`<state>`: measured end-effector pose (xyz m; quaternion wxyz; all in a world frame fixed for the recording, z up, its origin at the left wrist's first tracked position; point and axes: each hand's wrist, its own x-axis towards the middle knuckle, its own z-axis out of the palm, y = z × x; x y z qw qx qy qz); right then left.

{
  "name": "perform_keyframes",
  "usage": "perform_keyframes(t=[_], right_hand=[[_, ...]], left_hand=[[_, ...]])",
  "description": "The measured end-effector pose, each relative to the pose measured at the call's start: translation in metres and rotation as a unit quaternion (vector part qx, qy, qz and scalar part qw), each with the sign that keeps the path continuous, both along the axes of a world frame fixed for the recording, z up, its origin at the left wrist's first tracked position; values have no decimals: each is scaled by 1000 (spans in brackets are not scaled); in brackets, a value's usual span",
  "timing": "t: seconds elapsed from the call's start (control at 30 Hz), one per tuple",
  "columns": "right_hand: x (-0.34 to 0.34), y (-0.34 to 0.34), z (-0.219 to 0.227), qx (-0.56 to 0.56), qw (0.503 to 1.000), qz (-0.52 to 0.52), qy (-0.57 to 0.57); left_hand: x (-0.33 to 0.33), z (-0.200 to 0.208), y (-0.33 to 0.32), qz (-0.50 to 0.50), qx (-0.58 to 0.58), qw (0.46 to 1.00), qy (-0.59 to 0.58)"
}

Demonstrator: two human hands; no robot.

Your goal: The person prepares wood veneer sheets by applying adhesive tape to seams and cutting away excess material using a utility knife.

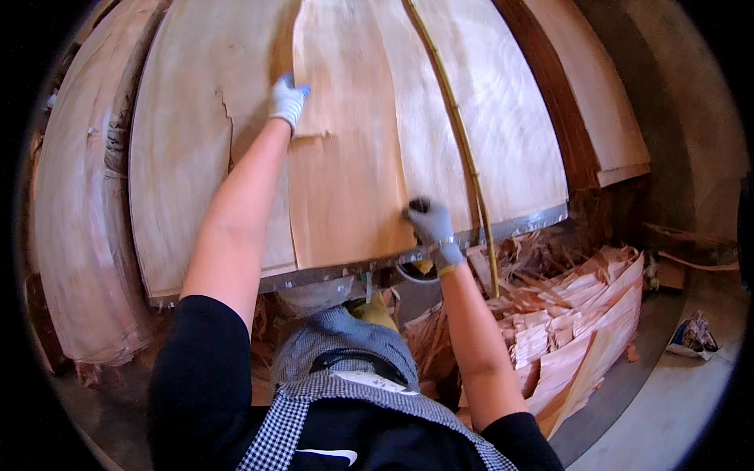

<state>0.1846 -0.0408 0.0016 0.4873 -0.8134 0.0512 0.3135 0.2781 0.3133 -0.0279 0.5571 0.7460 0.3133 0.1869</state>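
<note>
A narrow, pale brown wood veneer sheet (345,173) lies over wider veneer on the bench before me, with a short split near its left edge. My left hand (289,104), in a white and blue knit glove, reaches far forward and is closed on that left edge. Nearer to me, my right hand (432,224), in a grey glove with dark fingertips, rests by the sheet's near right edge. Its fingers are curled, and what lies between them is hidden. Right of the sheet, a thin wooden stick (459,129) runs lengthwise over the veneer and past the metal-edged bench front (510,228).
Broken veneer scraps (573,322) are heaped below the bench at the right. More veneer stacks flank it, one at the left (78,212) and one at the far right (585,78). A crumpled bag (693,336) lies on the floor at the right.
</note>
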Motion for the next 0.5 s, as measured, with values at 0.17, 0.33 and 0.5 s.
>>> perform_keyframes(t=[0.17, 0.33, 0.5], right_hand=[[20, -18, -26, -163, 976, 39, -141], [8, -7, -12, -241, 953, 84, -162], [-2, -7, -5, -211, 965, 56, -146]], left_hand=[[-10, 17, -77, -218, 475, 852, -36], [-60, 4, -125, -378, 539, 751, 45], [-69, 3, -128, -376, 535, 755, 49]])
